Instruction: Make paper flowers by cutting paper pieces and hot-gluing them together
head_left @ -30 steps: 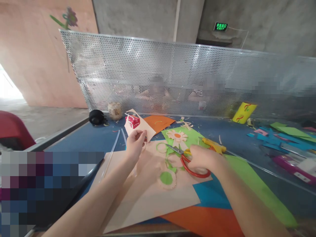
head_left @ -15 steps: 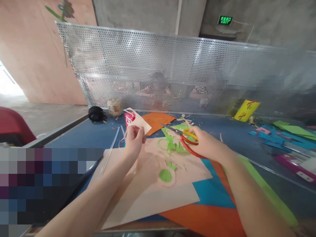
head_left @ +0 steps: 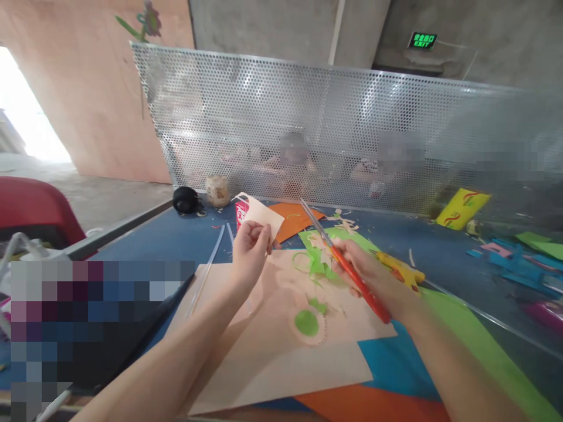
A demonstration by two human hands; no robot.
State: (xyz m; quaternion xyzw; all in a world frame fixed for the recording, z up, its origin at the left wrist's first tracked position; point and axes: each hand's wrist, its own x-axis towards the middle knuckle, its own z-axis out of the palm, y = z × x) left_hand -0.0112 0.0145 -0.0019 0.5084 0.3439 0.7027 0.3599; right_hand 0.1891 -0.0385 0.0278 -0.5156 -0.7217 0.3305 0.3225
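Observation:
My left hand (head_left: 249, 253) pinches a small cream paper piece (head_left: 264, 221) and holds it up above the table. My right hand (head_left: 372, 278) grips red-handled scissors (head_left: 347, 271), blades pointing up and away toward the paper piece, a short gap apart from it. Below both hands lies a large cream sheet (head_left: 281, 346) with a green disc on a toothed cream circle (head_left: 307, 324) and green paper scraps (head_left: 319, 264).
Blue (head_left: 398, 366), orange (head_left: 373, 410) and green (head_left: 479, 346) sheets lie under and right of the cream sheet. A yellow glue gun (head_left: 402, 269), a pink carton (head_left: 241, 211), a black object (head_left: 185, 200) and a perforated metal screen (head_left: 334, 126) stand beyond. People sit behind the screen.
My right hand lifted the scissors off the table and swung the blades upright toward the paper piece. My left hand kept the paper piece raised. The view shifted left.

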